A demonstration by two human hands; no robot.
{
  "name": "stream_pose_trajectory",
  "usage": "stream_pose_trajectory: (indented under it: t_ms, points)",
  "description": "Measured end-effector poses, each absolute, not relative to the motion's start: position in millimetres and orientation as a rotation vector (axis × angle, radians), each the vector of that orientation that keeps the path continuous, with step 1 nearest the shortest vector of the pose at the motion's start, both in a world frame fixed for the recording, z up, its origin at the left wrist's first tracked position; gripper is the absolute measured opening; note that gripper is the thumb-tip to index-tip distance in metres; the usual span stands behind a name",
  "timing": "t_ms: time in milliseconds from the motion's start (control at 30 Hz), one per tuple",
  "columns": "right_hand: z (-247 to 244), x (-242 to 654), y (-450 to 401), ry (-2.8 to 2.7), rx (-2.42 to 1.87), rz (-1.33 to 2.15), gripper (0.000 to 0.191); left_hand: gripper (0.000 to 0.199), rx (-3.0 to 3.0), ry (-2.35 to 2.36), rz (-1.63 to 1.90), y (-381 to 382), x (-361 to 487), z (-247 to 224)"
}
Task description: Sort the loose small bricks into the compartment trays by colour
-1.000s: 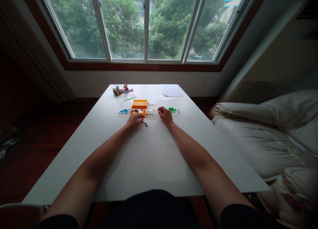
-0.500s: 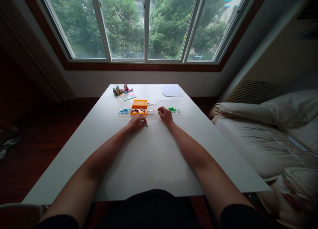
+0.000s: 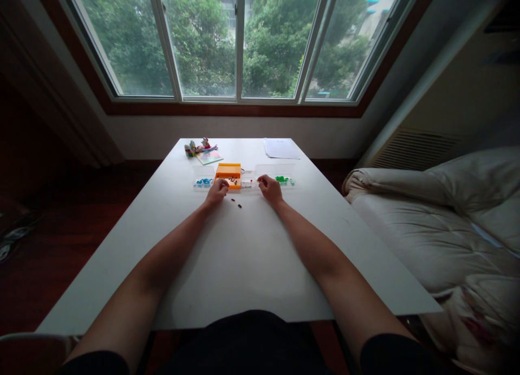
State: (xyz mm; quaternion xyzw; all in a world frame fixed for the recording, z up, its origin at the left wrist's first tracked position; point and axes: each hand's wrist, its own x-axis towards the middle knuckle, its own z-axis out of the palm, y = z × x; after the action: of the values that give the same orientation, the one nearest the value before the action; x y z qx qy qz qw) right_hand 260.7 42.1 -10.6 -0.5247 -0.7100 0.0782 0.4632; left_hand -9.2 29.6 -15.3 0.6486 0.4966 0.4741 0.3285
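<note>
My left hand [image 3: 216,192] is at the front left of an open orange box [image 3: 228,168], its fingers bent and a little apart, with no piece visible in them. Small brown pieces [image 3: 233,181] lie in the box, some hidden behind that hand. Nearer to me, two dark brown pieces [image 3: 233,200] rest on the white table [image 3: 260,256]. My right hand [image 3: 270,189] is closed in a pinch beside a clear tray of green pieces [image 3: 281,179]; what its fingertips hold is too small to make out.
Blue pieces [image 3: 203,182] fill part of a clear tray left of the orange box. Farther back are small colourful figures [image 3: 197,147], a printed booklet [image 3: 210,157] and white papers [image 3: 281,148]. A pale sofa [image 3: 430,223] stands to the right of the table.
My left hand has let go of a dark brown piece on the table and moved up and left to the orange box. My right hand has hardly moved.
</note>
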Motion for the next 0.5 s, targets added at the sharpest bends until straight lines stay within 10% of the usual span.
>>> stream_pose_trajectory:
  t_ms: [500]
  points:
    - [-13.8,261.5,44.0,-1.755,-1.273,0.203,0.025,0.049,1.351,1.171,1.244,24.8,-5.5,-7.3]
